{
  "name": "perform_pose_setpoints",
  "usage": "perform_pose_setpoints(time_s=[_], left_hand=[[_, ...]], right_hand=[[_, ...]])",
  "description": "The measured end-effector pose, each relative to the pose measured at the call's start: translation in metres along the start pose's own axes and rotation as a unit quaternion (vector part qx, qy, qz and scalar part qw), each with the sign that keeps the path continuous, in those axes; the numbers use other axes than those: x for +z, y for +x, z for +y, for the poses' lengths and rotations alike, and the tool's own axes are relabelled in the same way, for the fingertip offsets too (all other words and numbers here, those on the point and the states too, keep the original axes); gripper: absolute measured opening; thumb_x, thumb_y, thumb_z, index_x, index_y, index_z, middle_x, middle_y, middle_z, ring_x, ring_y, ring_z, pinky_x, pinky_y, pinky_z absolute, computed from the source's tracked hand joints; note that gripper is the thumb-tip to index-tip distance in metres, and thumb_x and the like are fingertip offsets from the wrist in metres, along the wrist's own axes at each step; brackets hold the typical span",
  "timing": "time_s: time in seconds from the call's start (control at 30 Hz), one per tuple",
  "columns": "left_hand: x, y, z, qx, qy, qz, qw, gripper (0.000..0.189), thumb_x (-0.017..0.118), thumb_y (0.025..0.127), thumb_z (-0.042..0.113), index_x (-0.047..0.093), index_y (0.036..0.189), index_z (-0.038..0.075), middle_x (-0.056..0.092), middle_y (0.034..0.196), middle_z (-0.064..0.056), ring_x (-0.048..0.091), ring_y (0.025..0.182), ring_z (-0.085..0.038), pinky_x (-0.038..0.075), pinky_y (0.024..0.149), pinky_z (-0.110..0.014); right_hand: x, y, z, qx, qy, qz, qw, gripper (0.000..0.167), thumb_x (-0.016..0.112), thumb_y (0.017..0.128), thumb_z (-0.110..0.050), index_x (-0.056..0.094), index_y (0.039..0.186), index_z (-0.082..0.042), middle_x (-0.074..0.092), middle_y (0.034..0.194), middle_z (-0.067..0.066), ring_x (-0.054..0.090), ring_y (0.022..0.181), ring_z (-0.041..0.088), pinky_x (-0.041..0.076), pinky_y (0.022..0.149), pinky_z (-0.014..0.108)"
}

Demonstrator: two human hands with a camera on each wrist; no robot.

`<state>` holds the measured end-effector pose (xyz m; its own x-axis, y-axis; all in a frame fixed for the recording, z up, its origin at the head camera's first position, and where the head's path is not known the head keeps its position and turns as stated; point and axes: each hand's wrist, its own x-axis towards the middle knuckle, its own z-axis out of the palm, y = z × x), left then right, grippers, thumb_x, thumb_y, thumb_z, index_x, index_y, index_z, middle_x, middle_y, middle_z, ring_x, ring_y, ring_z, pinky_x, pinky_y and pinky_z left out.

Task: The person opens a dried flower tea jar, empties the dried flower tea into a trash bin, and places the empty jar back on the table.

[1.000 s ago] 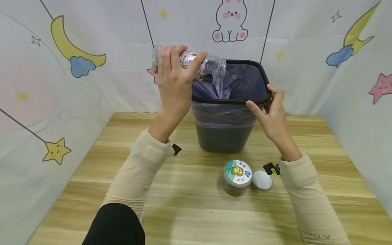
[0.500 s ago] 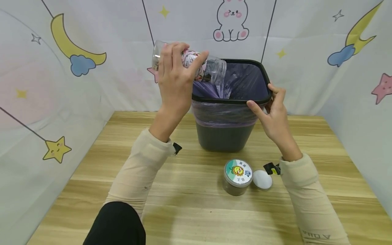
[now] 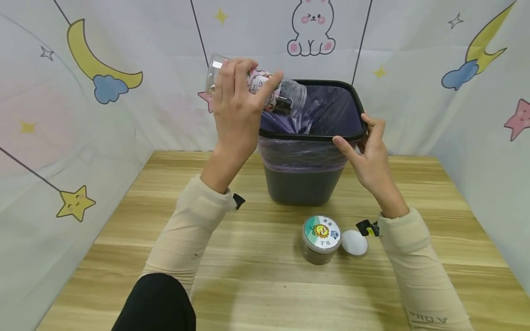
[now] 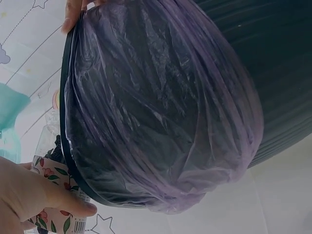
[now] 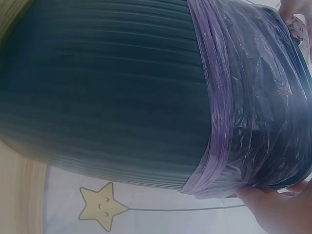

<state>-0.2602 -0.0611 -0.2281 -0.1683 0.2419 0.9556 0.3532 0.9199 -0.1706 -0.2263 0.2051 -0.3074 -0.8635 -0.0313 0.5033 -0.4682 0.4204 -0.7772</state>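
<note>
My left hand [image 3: 238, 108] grips a clear plastic jar [image 3: 257, 82] with a flowered label, also plain in the left wrist view. The jar lies tilted, its mouth lower and to the right, inside the near-left part of the trash bin's opening. Dark contents sit along its lower side close to the mouth; what they are cannot be told. The dark trash bin [image 3: 304, 186] stands upright, lined with a purple plastic bag [image 4: 161, 107] folded over its rim. With thumb and fingers, my right hand [image 3: 366, 154] holds the bin's black rim at the front right corner.
In front of the bin, a round tub [image 3: 320, 239] with a sun-picture lid stands on the wooden table [image 3: 248, 285]. A small whitish round lid [image 3: 354, 242] lies beside it. White cloth walls [image 3: 165, 110] with cartoon prints enclose the table. A black-covered knee [image 3: 155, 303] shows at lower left.
The left hand has tipped the jar a little more steeply: its base is higher and its mouth slightly lower over the bin. The right hand and the bin have stayed in place.
</note>
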Motion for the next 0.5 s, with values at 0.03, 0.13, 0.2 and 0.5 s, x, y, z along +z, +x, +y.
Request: perform_pose_setpoints(time_s=[0.03, 0.13, 0.2, 0.5], left_hand=[[-0.0001, -0.0005, 0.0005, 0.0, 0.002, -0.001, 1.0, 0.046, 0.046, 0.104, 0.0, 0.074, 0.116, 0.035, 0.057, 0.121, -0.011, 0.049, 0.119, -0.031, 0.028, 0.116, -0.036], [-0.0011, -0.0011, 0.0015, -0.001, 0.002, -0.001, 1.0, 0.045, 0.047, 0.103, 0.001, 0.074, 0.116, 0.035, 0.058, 0.121, -0.011, 0.049, 0.12, -0.031, 0.028, 0.115, -0.035], [-0.002, -0.0006, 0.0013, -0.001, 0.001, -0.001, 1.0, 0.045, 0.047, 0.103, 0.001, 0.074, 0.117, 0.034, 0.057, 0.122, -0.011, 0.049, 0.121, -0.031, 0.028, 0.116, -0.036], [0.0017, 0.0001, -0.0018, 0.009, 0.007, 0.018, 0.9998, 0.046, 0.046, 0.102, -0.002, 0.074, 0.113, 0.033, 0.059, 0.12, -0.011, 0.05, 0.119, -0.032, 0.028, 0.116, -0.036]], right_hand=[[0.0001, -0.0001, 0.0001, 0.0, 0.0, 0.0, 1.0, 0.072, 0.065, 0.097, -0.037, 0.023, 0.148, -0.01, 0.033, 0.155, 0.014, 0.051, 0.13, 0.03, 0.041, 0.107, 0.036], [0.0006, -0.0003, 0.0, -0.001, 0.002, -0.001, 1.0, 0.072, 0.065, 0.097, -0.036, 0.022, 0.148, -0.01, 0.034, 0.154, 0.015, 0.051, 0.13, 0.03, 0.041, 0.107, 0.036], [0.0007, -0.0006, -0.0001, -0.001, 0.003, -0.001, 1.0, 0.072, 0.065, 0.097, -0.036, 0.022, 0.149, -0.01, 0.035, 0.153, 0.015, 0.051, 0.13, 0.03, 0.041, 0.107, 0.034], [0.0008, -0.0004, -0.0014, -0.005, 0.009, 0.002, 0.9999, 0.072, 0.066, 0.096, -0.035, 0.023, 0.149, -0.011, 0.034, 0.154, 0.012, 0.053, 0.127, 0.03, 0.043, 0.102, 0.029]])
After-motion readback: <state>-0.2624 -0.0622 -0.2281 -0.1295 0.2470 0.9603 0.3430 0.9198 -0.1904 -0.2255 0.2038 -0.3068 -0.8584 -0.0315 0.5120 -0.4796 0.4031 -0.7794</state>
